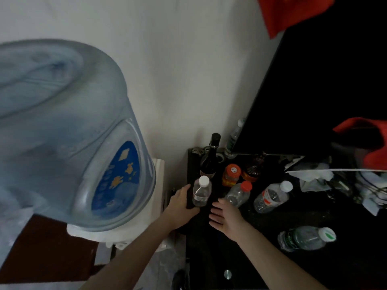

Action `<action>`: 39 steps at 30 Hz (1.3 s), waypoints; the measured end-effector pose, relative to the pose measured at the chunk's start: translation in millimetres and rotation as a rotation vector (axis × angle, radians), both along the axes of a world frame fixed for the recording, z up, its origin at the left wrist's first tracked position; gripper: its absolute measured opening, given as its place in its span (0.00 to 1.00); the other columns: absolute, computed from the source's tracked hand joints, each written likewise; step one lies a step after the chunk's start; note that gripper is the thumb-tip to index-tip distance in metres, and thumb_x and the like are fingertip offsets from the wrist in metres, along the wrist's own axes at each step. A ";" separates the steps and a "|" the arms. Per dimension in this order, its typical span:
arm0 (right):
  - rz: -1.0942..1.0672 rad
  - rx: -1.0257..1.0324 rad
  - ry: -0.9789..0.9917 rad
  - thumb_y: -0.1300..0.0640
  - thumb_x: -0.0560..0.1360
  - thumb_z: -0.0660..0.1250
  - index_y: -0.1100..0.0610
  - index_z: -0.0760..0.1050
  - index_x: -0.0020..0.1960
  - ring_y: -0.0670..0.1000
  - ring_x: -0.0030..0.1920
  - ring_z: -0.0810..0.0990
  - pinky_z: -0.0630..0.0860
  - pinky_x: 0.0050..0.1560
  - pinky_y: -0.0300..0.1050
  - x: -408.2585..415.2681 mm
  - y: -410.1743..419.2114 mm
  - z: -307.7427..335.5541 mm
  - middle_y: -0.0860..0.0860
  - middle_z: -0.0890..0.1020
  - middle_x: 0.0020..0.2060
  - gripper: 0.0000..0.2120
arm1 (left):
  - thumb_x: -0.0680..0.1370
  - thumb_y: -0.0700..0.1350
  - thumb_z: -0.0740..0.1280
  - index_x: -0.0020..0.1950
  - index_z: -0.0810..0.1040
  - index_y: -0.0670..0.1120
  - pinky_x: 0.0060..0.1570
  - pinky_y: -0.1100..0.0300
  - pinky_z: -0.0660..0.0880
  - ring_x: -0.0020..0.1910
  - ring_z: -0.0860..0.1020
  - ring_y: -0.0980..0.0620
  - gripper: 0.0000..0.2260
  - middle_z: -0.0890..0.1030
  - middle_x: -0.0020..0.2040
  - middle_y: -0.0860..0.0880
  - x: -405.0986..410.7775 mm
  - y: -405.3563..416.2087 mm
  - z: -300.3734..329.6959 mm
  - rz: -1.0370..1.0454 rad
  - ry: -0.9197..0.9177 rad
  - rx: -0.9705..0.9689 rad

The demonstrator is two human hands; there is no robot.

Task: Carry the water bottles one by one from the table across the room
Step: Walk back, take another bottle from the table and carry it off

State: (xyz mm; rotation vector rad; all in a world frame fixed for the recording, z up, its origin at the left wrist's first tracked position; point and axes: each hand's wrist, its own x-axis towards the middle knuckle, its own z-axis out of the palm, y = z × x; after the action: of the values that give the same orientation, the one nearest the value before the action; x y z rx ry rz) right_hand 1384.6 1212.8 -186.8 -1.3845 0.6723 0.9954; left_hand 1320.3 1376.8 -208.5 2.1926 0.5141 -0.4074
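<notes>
Several clear plastic water bottles stand on a black table [261, 258]. A white-capped bottle [201, 192] is upright at the table's left edge. My left hand [181, 206] is just left of it, thumb up beside it and fingers by its base, not closed round it. My right hand [227, 216] hovers open to its lower right, fingers spread toward it. Further right are a red-capped bottle [238, 194] and a red-labelled bottle [271, 198]. A green-labelled bottle [305, 238] lies on its side, and another bottle [234, 139] stands at the back.
A large blue water-dispenser jug [62, 132] fills the left side, close to my left arm. A dark glass bottle [210, 158], an orange jar [231, 174] and a brown jar [251, 170] stand behind the bottles. A black screen [314, 91], red cloth [372, 141] and crumpled paper [314, 176] lie to the right.
</notes>
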 end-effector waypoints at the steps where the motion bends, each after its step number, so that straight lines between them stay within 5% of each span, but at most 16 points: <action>1: 0.077 -0.043 -0.051 0.50 0.83 0.59 0.59 0.72 0.70 0.57 0.63 0.76 0.75 0.61 0.54 -2.9 -2.6 9.5 0.58 0.76 0.64 0.20 | 0.78 0.51 0.72 0.82 0.56 0.46 0.77 0.51 0.61 0.78 0.62 0.43 0.38 0.62 0.80 0.43 -7.9 -2.5 7.5 -0.023 0.013 0.035; 7: 0.684 -0.261 -0.591 0.51 0.84 0.56 0.56 0.74 0.64 0.51 0.57 0.76 0.71 0.62 0.48 -20.9 -29.4 55.4 0.52 0.78 0.54 0.15 | 0.81 0.60 0.64 0.81 0.59 0.52 0.79 0.50 0.55 0.82 0.53 0.45 0.31 0.54 0.84 0.47 -52.5 -24.0 55.7 -0.066 -0.016 0.411; 12: 1.029 -0.310 -0.968 0.50 0.82 0.58 0.57 0.68 0.73 0.57 0.68 0.74 0.70 0.66 0.51 -47.6 -57.1 68.7 0.56 0.76 0.67 0.21 | 0.81 0.65 0.58 0.83 0.52 0.55 0.80 0.43 0.43 0.83 0.42 0.46 0.34 0.43 0.85 0.50 -98.9 -67.4 86.2 0.035 0.010 0.673; 19: 1.412 -0.399 -1.233 0.44 0.81 0.57 0.55 0.55 0.80 0.58 0.79 0.54 0.59 0.76 0.59 -116.6 -60.8 85.7 0.56 0.56 0.80 0.31 | 0.80 0.69 0.54 0.84 0.45 0.57 0.79 0.39 0.40 0.82 0.37 0.44 0.36 0.38 0.84 0.50 -204.6 -121.7 108.5 0.286 0.112 0.735; 30: 1.837 -0.156 -1.572 0.42 0.81 0.55 0.52 0.49 0.82 0.58 0.80 0.50 0.53 0.77 0.60 -314.7 -3.6 122.4 0.54 0.50 0.81 0.33 | 0.81 0.69 0.49 0.83 0.43 0.56 0.78 0.37 0.36 0.82 0.35 0.45 0.35 0.37 0.84 0.49 -440.2 -147.6 150.5 0.800 0.255 0.766; 39: 2.128 0.237 -1.753 0.40 0.81 0.56 0.52 0.49 0.82 0.57 0.80 0.49 0.50 0.78 0.58 -565.5 -6.1 144.1 0.55 0.49 0.81 0.35 | 0.82 0.68 0.44 0.84 0.42 0.56 0.76 0.39 0.32 0.81 0.32 0.45 0.33 0.33 0.83 0.49 -682.5 -242.3 171.4 1.245 0.451 0.763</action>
State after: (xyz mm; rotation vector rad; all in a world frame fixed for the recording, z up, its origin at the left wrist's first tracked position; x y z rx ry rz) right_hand 819.1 1206.7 -42.8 -1.7020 -2.5254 0.5937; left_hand 637.8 1134.5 -37.1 1.9048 2.3790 0.0260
